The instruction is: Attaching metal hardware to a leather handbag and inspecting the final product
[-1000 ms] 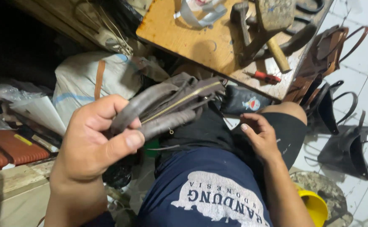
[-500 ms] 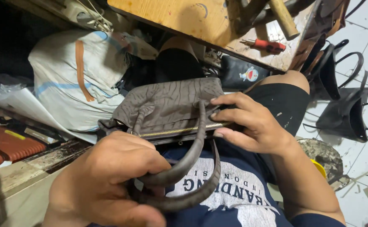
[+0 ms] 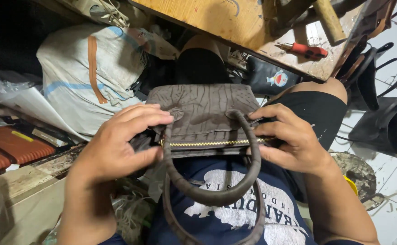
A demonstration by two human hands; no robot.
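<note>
1. Cluttered workshop floor all round me, white tiles off to my right, and I'm sitting low with the work on my lap.
2. Nearest to me, two looped handles (image 3: 216, 193) hang down over my dark blue printed shirt (image 3: 234, 222); they are thick, rounded and grainy, the same grey-brown as the bag.
3. My left hand (image 3: 116, 145) grips the left end of the handbag (image 3: 203, 113), fingers curled over the top and thumb underneath, closed firmly on it, I'd say to keep it from sliding off my thighs.
4. My right hand (image 3: 289, 140) pinches the right end the same way, fingertips pressed at the base of one handle, so the bag lies flat with its opening toward me.
5. Between my hands runs a brass-coloured zip (image 3: 212, 143), shut along its length.
6. Bag skin looks like embossed leather or imitation, wrinkled in long veins.
7. Further out on my left, a big white woven sack (image 3: 85, 77) with an orange and a blue stripe slumps beside orange-brown ribbed pieces (image 3: 12, 147).
8. Beyond my knees, a wooden board (image 3: 234, 22) carries a red-handled screwdriver (image 3: 305, 50) and a hammer handle (image 3: 329, 19).
9. Far right, black bags (image 3: 380, 113) with thin hoop handles stand on the tiles.
</note>
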